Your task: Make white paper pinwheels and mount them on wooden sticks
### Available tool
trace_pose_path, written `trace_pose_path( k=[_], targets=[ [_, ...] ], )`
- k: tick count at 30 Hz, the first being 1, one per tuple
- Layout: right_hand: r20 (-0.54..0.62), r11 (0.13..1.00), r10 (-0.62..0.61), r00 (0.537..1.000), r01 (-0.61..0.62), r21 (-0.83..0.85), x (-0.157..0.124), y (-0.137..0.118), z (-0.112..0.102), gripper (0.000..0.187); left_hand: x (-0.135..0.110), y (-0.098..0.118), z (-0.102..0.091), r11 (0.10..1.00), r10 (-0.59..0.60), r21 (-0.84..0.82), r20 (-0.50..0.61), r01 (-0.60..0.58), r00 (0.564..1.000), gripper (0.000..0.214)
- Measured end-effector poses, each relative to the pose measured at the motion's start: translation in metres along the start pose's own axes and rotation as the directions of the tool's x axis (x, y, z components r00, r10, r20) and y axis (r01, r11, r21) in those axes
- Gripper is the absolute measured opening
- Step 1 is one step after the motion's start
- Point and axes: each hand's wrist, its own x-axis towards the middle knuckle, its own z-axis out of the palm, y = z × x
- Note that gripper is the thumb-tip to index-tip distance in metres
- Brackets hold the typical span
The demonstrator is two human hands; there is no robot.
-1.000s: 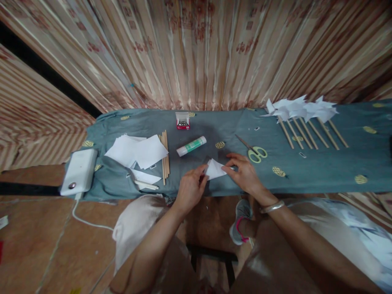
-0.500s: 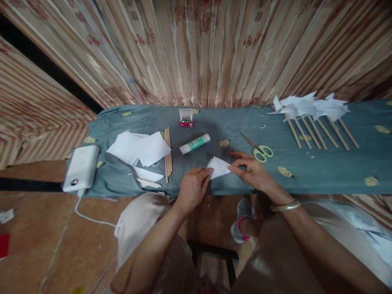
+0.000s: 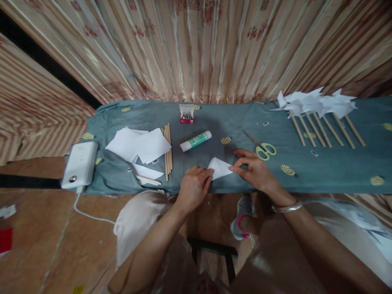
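Observation:
A small folded triangle of white paper (image 3: 221,168) lies near the front edge of the table. My left hand (image 3: 195,185) pinches its left side between thumb and fingers. At the right corner, my right hand (image 3: 252,169) grips the paper with its thumb and a finger. Just beyond that hand are scissors (image 3: 263,150) with light green handles, blades partly apart. A glue stick (image 3: 196,141) with a green label rests behind the paper. Further back stands a small open red box (image 3: 186,116) with shiny metal pieces in it.
To the left lie a pile of white paper sheets (image 3: 147,145) and several wooden sticks (image 3: 168,157). A white power bank (image 3: 80,165) with a cable sits at the left end. Several paper pinwheels (image 3: 318,104) on sticks lie back right. A curtain (image 3: 199,53) hangs behind the table.
The view has shifted slightly. Both hands keep nearly the same hold on the folded paper, and nothing on the table has visibly moved.

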Motion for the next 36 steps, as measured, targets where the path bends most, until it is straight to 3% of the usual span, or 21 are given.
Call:
trace_pose_path(
  k=[8,17,23,28,36],
  targets=[
    [-0.023,1.000,0.022,0.999,-0.022,0.008,0.001,-0.003,0.001,0.019,-0.002,0.001,0.000,1.000,-0.013,-0.025,0.000,0.013,1.000,0.022],
    [-0.055,0.983,0.039,0.998,-0.029,0.184,-0.008,-0.012,-0.019,0.026,0.008,0.001,0.003,0.998,0.032,-0.058,-0.091,-0.037,0.995,0.030],
    [0.017,0.992,-0.007,1.000,0.005,0.127,-0.020,-0.009,-0.021,0.021,0.012,0.007,0.004,0.991,0.036,-0.130,-0.077,-0.046,0.996,0.031],
    [0.075,0.981,-0.048,0.996,0.033,0.190,-0.025,-0.010,-0.020,0.012,0.008,0.006,0.004,0.966,0.073,-0.246,-0.044,-0.081,0.996,0.019],
    [0.195,0.969,-0.092,0.976,0.043,0.242,-0.028,-0.008,-0.025,0.013,0.001,0.004,0.004,0.964,0.044,-0.262,0.004,-0.042,0.999,0.017]
  ],
)
